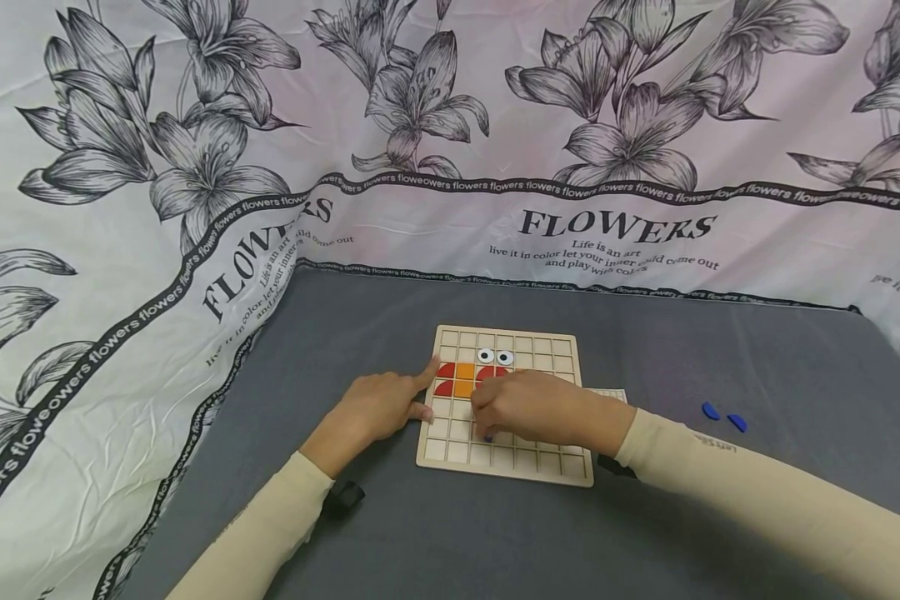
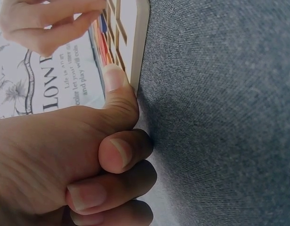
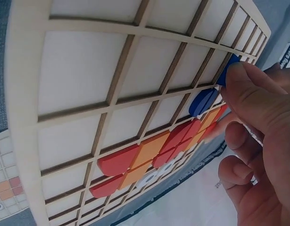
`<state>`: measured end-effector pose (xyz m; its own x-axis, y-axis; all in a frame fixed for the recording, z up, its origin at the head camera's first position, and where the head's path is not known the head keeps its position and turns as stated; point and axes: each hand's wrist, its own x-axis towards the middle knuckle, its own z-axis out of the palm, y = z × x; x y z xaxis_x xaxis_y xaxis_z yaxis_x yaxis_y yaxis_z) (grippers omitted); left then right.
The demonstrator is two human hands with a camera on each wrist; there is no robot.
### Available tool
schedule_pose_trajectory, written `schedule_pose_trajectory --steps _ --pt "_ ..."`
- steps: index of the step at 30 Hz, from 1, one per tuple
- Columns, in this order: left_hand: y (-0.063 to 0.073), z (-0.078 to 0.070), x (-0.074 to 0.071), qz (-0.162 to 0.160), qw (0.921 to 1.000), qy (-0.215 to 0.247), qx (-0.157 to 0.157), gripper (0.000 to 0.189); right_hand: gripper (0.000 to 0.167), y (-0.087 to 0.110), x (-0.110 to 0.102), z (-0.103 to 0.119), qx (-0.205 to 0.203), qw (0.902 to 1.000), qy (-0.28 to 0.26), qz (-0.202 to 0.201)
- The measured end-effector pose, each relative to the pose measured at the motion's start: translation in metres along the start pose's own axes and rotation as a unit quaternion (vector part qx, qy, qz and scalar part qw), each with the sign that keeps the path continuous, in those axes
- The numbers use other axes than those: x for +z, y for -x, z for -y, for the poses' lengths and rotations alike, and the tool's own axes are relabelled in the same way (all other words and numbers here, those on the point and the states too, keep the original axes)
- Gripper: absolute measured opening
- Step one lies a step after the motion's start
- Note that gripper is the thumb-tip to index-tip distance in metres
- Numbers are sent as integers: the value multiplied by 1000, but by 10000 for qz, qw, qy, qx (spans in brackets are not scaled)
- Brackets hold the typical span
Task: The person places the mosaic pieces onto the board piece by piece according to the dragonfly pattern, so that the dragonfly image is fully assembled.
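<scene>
A wooden grid board (image 1: 555, 463) lies on the grey cloth. My left hand (image 1: 381, 402) is at its left edge, with the index finger extended along the side and the thumb (image 2: 115, 80) resting on the rim; its other fingers are curled. Over the board's middle, my right hand (image 1: 528, 407) pinches a blue piece (image 3: 229, 68) between thumb and fingers, down at a grid cell. Beside it, another blue piece (image 3: 203, 102) sits in a cell. Red rounded pieces (image 3: 117, 161), orange squares (image 1: 465, 380) and two white eye pieces (image 1: 495, 357) fill other cells.
Two loose blue pieces (image 1: 723, 417) lie on the grey cloth (image 1: 675, 350) to the right. A printed grid card (image 3: 7, 181) with a coloured pattern lies by the board's right side, mostly behind my right arm. Flower-printed fabric (image 1: 435, 225) hangs behind and at the left.
</scene>
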<state>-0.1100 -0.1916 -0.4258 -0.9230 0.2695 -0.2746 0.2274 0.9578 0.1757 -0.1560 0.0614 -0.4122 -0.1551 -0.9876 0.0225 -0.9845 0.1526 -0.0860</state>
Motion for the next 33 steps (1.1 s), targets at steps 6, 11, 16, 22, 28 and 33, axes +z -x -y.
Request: schedule_pose_trajectory --steps 6,11,16,22,28,33 --pt "0 0 1 -19 10000 1 -2 84 12 3 1 0 -26 9999 98 -41" --pt "1 -1 0 -29 10000 21 -8 84 24 7 0 2 -28 9998 165 -68" --pt "1 -1 0 -18 10000 4 -13 84 8 9 4 4 1 9992 150 -378" --pt "2 -1 0 24 10000 4 -18 84 3 12 8 5 -22 9980 191 -605" --pt "2 0 1 10 10000 8 20 84 11 18 7 5 155 9987 -20 -493" --pt "2 1 2 -61 10000 -7 78 83 26 25 3 5 172 9986 -107 -482"
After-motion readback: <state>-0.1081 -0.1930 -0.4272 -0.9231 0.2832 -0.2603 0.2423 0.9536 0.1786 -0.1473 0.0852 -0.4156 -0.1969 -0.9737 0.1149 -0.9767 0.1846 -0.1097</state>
